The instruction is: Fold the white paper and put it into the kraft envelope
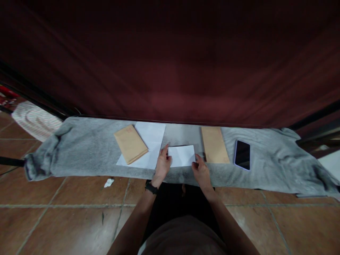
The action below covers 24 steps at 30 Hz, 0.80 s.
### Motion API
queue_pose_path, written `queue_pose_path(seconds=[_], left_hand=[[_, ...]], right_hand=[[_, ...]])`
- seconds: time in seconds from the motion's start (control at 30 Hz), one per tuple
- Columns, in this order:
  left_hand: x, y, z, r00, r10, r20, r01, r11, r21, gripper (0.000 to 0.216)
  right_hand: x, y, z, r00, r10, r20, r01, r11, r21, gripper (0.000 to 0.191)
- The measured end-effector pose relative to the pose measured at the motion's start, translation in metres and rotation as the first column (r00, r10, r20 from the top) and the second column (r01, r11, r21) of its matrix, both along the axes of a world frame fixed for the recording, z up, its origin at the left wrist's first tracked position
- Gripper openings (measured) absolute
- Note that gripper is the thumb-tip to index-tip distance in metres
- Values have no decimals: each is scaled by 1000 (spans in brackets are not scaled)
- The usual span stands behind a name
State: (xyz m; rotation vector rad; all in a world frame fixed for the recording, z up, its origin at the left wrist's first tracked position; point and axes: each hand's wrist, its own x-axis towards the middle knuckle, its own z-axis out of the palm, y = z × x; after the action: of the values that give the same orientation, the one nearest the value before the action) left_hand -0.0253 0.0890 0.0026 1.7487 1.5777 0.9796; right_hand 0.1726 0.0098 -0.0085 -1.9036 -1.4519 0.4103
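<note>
A folded white sheet [182, 155] lies flat on a grey blanket [87, 156] between the two hands, its edges crisp and straight, its shape a plain rectangle. The left hand [162, 164] meets the sheet's left edge with fingers half curled and one finger stretched along it; whether this grip clasps the paper or only presses it, I cannot tell. The right hand [201, 171] closes its grip narrowly on the sheet's near right corner, thumb and fingertip pinched together. Just left of the left grip lie loose white sheets [152, 140], smooth and thin, with a tan envelope [130, 143] slanted on top of them. Just right of the right grip lies a second tan envelope [214, 144], matte and stiff-looking, close to the folded sheet's right edge. Farther right, apart from it, rests a dark glossy phone [242, 154]. Beyond the grips a bare strip of blanket runs to a dark red curtain [170, 71] hanging in soft folds. The blanket is fuzzy and rumpled at both ends; its near edge lies right under the wrists, on glazed brown floor tiles [66, 212]. A black watch [151, 187] bands the left wrist
</note>
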Motion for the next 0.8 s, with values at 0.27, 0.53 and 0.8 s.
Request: queue_pose_path(seconds=[0.27,0.53,0.8], left_hand=[[1,0,-5,998,-28,-64,30,999,35,61],[6,-7,1,979,1,-204,15,997,79,57],[28,-55,5,880,-214,-424,305,939,161,47]], right_hand=[[-3,-4,7,929,38,369,-3,995,-95,45],[-5,-14,4,834,337,437,-369,929,-13,48],[-12,-22,2,783,379,493,-390,917,-86,50]])
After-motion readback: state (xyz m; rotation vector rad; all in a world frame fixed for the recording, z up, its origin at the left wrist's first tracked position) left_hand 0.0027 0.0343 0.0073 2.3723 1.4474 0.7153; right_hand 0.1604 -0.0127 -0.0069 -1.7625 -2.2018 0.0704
